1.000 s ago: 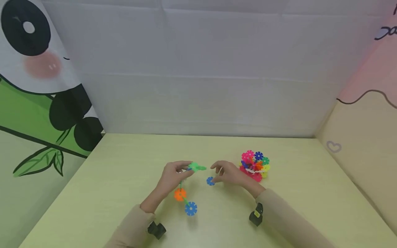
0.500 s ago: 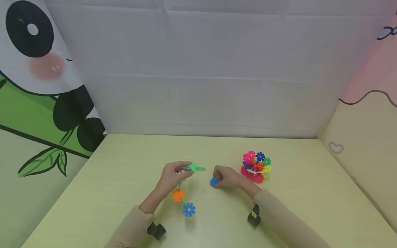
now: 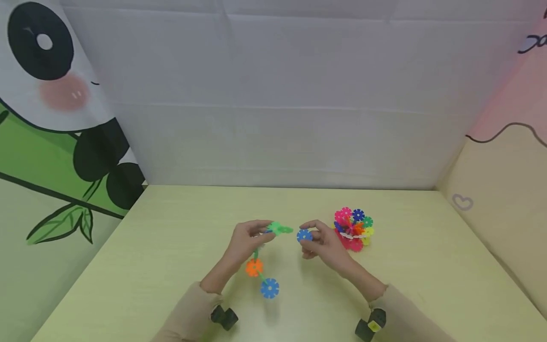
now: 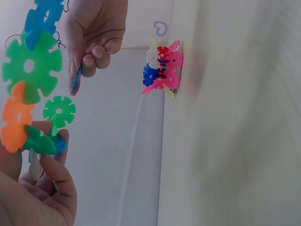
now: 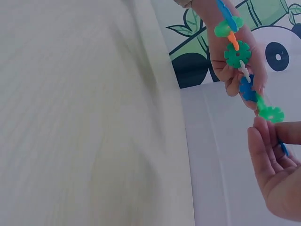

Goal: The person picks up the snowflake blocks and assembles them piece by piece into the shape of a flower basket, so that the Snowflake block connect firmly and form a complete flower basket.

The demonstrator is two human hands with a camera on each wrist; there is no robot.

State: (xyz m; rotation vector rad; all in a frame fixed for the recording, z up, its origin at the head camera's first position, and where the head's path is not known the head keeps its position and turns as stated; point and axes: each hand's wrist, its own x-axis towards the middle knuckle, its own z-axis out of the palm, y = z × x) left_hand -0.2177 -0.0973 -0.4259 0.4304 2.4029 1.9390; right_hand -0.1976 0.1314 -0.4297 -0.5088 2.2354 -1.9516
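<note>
My left hand (image 3: pixel 244 243) pinches a chain of interlocking snowflake discs above the table. From its far end a light green disc (image 3: pixel 279 229) points toward the right hand. Below the fingers hang an orange disc (image 3: pixel 254 267) and a blue end disc (image 3: pixel 269 288). In the left wrist view the chain also shows a green disc (image 4: pixel 44 66) and a white one (image 4: pixel 34 165) near the fingers. My right hand (image 3: pixel 328 246) pinches a loose blue snowflake disc (image 3: pixel 304 235) between thumb and finger. A small gap separates it from the light green disc.
A multicoloured cluster of joined snowflake discs (image 3: pixel 352 230) stands on the pale table (image 3: pixel 192 209), just beyond the right hand. A white sheet (image 3: pixel 273 142) rises behind the table's far edge. Printed cartoon panels flank both sides.
The right hand has picked the blue disc up from the table and raised it beside the chain's light green end. The left hand and the chain have shifted slightly right.
</note>
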